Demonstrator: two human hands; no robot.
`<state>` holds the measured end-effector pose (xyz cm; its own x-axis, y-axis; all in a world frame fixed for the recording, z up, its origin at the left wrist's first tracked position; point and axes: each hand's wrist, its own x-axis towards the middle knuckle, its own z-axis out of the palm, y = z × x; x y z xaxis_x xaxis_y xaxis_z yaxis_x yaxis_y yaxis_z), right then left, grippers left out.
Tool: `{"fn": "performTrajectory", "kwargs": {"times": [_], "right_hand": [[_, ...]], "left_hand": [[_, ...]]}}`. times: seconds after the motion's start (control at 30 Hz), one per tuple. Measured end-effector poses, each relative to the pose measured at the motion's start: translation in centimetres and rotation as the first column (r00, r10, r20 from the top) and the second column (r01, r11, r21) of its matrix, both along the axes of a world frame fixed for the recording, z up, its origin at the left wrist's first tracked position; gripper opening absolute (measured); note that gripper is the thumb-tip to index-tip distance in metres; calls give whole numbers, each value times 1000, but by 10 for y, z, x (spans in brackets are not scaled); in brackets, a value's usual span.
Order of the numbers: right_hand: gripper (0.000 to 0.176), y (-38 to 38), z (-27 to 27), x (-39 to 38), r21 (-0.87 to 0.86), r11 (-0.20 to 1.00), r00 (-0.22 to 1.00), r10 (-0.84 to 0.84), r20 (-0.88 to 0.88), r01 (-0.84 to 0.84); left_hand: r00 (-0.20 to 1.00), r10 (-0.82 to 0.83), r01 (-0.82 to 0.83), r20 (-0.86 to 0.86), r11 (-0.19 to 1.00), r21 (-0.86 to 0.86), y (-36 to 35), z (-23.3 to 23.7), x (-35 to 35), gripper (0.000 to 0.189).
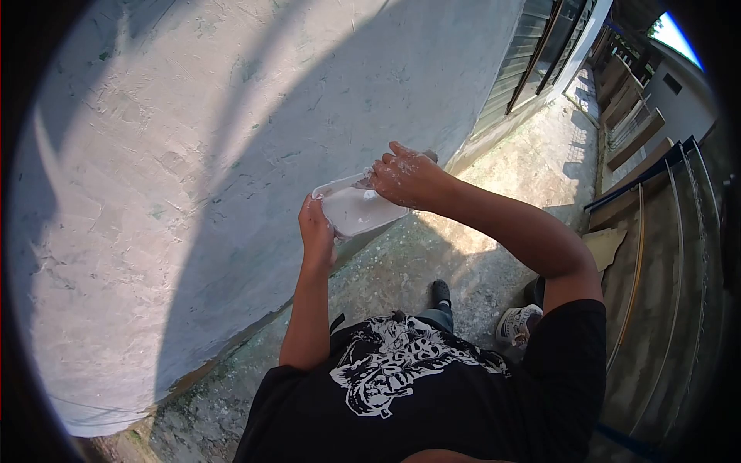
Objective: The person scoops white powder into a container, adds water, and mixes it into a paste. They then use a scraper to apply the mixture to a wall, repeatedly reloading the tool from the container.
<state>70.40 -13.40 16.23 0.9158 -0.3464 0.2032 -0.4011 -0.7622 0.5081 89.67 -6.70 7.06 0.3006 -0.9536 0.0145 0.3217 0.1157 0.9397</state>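
My left hand (317,229) grips the near edge of a flat rectangular board (356,208) covered with white plaster, held up at chest height. My right hand (407,179), speckled with white plaster, is closed on a small tool at the board's far edge; the tool's blade is mostly hidden by the hand. Both hands are close to the grey plastered wall (231,154) on my left.
The rough grey wall fills the left half of the view. A narrow concrete path (432,255) runs ahead beside it. A paint-stained bucket (515,326) stands by my right foot. Stacked wooden planks and metal bars (656,193) line the right side.
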Motion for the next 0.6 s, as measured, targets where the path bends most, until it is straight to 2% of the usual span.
{"fn": "performTrajectory", "kwargs": {"times": [0.13, 0.3, 0.33, 0.4, 0.43, 0.5, 0.53, 0.6], "right_hand": [[11, -6, -9, -1, 85, 996, 1000, -18, -11, 19], [26, -17, -13, -13, 336, 936, 991, -128, 45, 106], [26, -18, -10, -14, 338, 935, 991, -126, 47, 103], [27, -21, -4, -16, 578, 772, 943, -333, 15, 263], [27, -24, -4, -16, 580, 771, 943, -333, 17, 262], [31, -29, -10, -16, 678, 648, 898, -437, -42, 347], [31, -32, -15, -15, 680, 646, 898, -439, -40, 347], [35, -34, -22, -11, 754, 562, 876, -481, -38, 341]], "left_hand": [[998, 44, -45, -48, 999, -7, 0, 1, 1, 26], [988, 135, -135, -77, 991, 1, -7, -20, 5, 27], [988, 137, -138, -75, 990, 2, -9, -27, 6, 27], [979, 183, -184, -88, 983, 3, -11, -38, 8, 35], [979, 183, -183, -85, 983, 4, -12, -40, 8, 35], [979, 192, -190, -73, 981, 45, -11, -41, 5, 34], [979, 190, -187, -70, 981, 46, -9, -40, 3, 34], [982, 187, -185, -5, 977, 102, -5, -38, -3, 34]]}}
